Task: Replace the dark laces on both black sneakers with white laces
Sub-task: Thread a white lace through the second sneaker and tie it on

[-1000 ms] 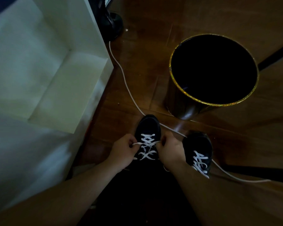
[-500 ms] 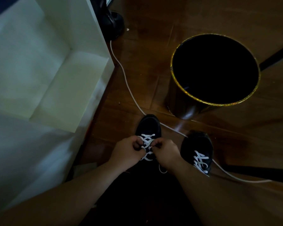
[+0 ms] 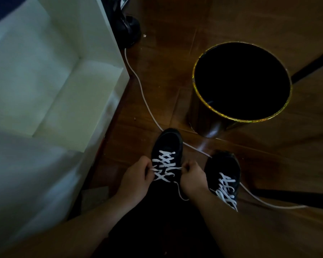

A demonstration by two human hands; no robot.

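Hands [image 3: 136,180] parted again over wooden floor [image 3: 175,53], near bin [image 3: 203,116].

Single head-worn wide-angle view, steep downward pitch onto wooden floor [image 3: 175,81]. Close range: forearms enter from 6 o'clock. White shelf unit [image 3: 54,81] at 9 o'clock, black bin [image 3: 209,120] at 1 o'clock.

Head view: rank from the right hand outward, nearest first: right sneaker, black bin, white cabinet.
From the right hand:
1. Right sneaker, just to its right, partly behind the forearm.
2. Black bin, ahead and to the right, gold rim.
3. White cabinet, far left, beyond the left sneaker and left hand.
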